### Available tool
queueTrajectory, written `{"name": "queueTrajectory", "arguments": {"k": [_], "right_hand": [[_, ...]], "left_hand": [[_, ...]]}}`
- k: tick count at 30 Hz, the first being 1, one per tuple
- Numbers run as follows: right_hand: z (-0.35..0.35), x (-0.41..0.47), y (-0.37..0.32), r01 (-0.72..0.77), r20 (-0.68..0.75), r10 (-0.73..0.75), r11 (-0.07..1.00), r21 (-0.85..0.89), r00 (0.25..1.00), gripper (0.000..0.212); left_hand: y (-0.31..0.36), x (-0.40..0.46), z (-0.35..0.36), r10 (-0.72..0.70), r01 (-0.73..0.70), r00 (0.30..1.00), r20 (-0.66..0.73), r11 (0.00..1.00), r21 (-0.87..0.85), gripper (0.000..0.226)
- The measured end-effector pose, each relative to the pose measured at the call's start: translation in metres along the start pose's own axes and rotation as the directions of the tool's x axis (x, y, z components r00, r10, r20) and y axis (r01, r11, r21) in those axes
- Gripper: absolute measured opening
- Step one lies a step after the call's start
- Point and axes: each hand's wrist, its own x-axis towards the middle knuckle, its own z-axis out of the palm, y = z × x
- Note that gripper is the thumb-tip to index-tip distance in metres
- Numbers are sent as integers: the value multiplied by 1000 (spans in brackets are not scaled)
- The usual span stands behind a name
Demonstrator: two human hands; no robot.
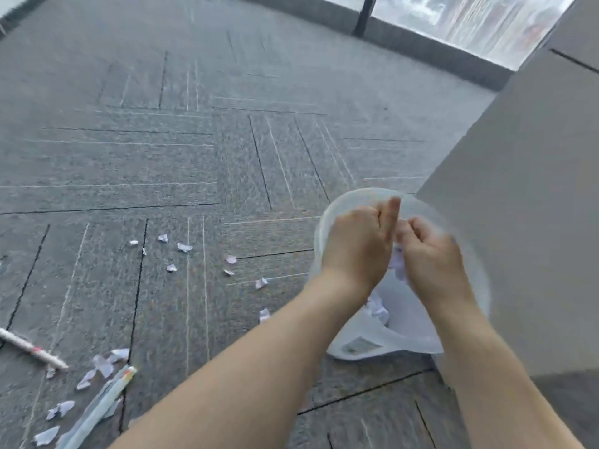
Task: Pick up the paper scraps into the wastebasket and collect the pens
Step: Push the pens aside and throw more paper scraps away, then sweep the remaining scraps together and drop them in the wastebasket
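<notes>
Soft daylight came in from the window top right, which was pretty blown out. Shadows were faint. Whole frame was motion-blurred, carpet lines smeared, and wide-angle bending showed at the edges.

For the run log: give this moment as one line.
hands: over wastebasket | dropping scraps | floor scraps: remain | pens: uncollected

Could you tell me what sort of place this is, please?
Probably an office. Grey carpet tiles cover the floor, a large window reaches nearly down to it, and a white wastebasket stands beside a plain grey panel, perhaps a desk or cabinet side.
</notes>
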Motion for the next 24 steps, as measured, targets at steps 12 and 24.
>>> {"name": "queueTrajectory", "arguments": {"k": [12,24], "right_hand": [[47,-23,-63,293,-65,-291,871,394,954,26],[359,-40,-51,807,822,-420,584,-81,386,56]], "left_hand": [[-70,-39,-62,-80,-32,924,-373,958,-284,40],[-268,-217,-119,-542,508,827,-151,604,614,63]]}}
